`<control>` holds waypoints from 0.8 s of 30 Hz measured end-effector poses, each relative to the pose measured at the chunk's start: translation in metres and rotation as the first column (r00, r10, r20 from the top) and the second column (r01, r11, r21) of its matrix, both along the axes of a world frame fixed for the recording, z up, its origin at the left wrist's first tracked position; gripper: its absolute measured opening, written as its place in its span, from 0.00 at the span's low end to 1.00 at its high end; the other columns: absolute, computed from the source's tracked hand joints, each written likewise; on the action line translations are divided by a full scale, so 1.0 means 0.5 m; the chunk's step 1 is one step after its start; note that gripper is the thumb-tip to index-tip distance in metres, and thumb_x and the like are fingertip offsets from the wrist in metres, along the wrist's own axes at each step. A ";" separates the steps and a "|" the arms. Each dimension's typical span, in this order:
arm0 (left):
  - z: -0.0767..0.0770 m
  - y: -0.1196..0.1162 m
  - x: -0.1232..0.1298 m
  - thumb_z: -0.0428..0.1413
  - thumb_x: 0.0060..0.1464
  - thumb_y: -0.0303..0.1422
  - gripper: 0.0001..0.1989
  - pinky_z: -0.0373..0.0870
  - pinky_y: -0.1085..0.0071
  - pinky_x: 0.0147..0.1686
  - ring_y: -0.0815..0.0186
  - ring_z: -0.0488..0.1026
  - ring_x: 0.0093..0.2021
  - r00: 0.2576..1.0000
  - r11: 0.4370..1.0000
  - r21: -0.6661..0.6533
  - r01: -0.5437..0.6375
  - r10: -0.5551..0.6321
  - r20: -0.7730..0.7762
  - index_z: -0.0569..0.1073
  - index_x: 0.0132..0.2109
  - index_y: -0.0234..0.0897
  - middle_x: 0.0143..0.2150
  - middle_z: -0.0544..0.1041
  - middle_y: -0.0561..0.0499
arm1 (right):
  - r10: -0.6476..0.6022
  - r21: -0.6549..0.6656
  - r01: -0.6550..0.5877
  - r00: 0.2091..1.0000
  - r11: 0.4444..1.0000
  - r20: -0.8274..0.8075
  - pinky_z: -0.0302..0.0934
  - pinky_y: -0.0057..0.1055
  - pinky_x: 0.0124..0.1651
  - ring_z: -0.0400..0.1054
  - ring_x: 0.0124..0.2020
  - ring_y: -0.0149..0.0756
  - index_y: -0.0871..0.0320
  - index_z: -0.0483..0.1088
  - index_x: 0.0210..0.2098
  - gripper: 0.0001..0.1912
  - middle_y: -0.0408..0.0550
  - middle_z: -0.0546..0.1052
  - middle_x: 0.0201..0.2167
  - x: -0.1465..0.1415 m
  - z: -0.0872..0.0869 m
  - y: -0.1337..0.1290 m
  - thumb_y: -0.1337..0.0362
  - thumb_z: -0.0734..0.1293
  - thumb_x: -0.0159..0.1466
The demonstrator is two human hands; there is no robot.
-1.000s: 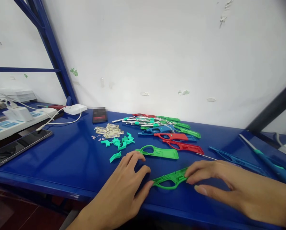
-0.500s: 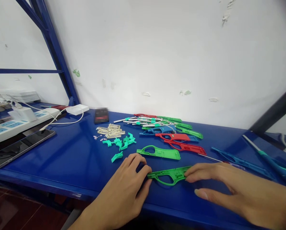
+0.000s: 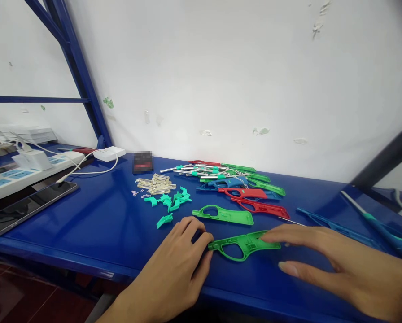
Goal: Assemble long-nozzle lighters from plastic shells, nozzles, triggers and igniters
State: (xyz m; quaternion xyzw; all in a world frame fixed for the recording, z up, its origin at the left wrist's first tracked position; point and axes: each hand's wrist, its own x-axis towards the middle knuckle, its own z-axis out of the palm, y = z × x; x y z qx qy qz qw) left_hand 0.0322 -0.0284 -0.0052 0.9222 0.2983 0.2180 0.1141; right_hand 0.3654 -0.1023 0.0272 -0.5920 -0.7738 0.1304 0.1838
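Observation:
A green lighter-shaped shell half [image 3: 244,246] lies near the table's front edge, its ribbed inside facing up. My left hand [image 3: 184,255] pinches its narrow tip between thumb and fingers. Over the wide end, my right hand [image 3: 318,258] rests its fingertips on the shell, thumb held apart. Just behind is a lighter green shell half [image 3: 228,214]. Farther back lie red shells [image 3: 261,207], a blue shell [image 3: 229,181] and metal rods with teal collars [image 3: 201,172]. Teal triggers [image 3: 174,202] form a heap left of these.
Beige parts [image 3: 157,184] lie behind the triggers, near a dark box [image 3: 142,162]. A phone [image 3: 29,208] and a power strip [image 3: 42,170] with a white cable occupy the left. Blue shells [image 3: 338,226] and a long blue lighter [image 3: 386,229] are at the right.
My right hand's fingers have shifted onto the shell's top and spread from the thumb, exposing more of its wide end. My left hand has barely moved.

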 end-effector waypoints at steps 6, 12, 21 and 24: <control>-0.002 0.002 -0.001 0.49 0.73 0.26 0.08 0.75 0.49 0.60 0.52 0.69 0.59 1.000 1.000 -0.004 0.001 -0.001 0.005 0.72 0.50 0.37 0.55 0.72 0.43 | -0.023 0.042 0.021 0.999 0.999 0.040 0.77 0.51 0.60 0.81 0.56 0.54 0.34 0.78 0.61 0.25 0.42 0.84 0.58 0.009 0.007 0.008 0.41 0.70 0.67; 0.001 0.000 0.002 0.49 0.73 0.27 0.07 0.77 0.49 0.59 0.52 0.70 0.58 1.000 1.000 -0.001 -0.009 0.009 -0.006 0.72 0.50 0.37 0.55 0.72 0.42 | -0.053 0.156 0.034 0.991 0.987 0.121 0.76 0.54 0.61 0.79 0.59 0.52 0.37 0.77 0.62 0.23 0.42 0.82 0.60 -0.025 0.022 0.044 0.42 0.63 0.73; -0.001 0.003 0.003 0.48 0.71 0.26 0.08 0.76 0.45 0.59 0.50 0.71 0.56 1.000 0.999 0.035 -0.005 0.006 -0.023 0.72 0.49 0.37 0.53 0.73 0.41 | -0.022 0.219 -0.086 0.894 0.972 0.447 0.72 0.50 0.59 0.75 0.56 0.45 0.54 0.73 0.61 0.19 0.54 0.77 0.60 -0.133 0.111 0.312 0.55 0.69 0.74; -0.003 0.003 0.003 0.48 0.71 0.26 0.09 0.78 0.45 0.57 0.49 0.72 0.55 0.999 1.000 0.026 -0.015 0.016 -0.048 0.73 0.49 0.36 0.53 0.73 0.40 | -0.004 0.167 -0.102 0.844 0.981 0.536 0.73 0.49 0.57 0.76 0.55 0.44 0.55 0.73 0.60 0.19 0.54 0.77 0.60 -0.162 0.123 0.408 0.55 0.70 0.73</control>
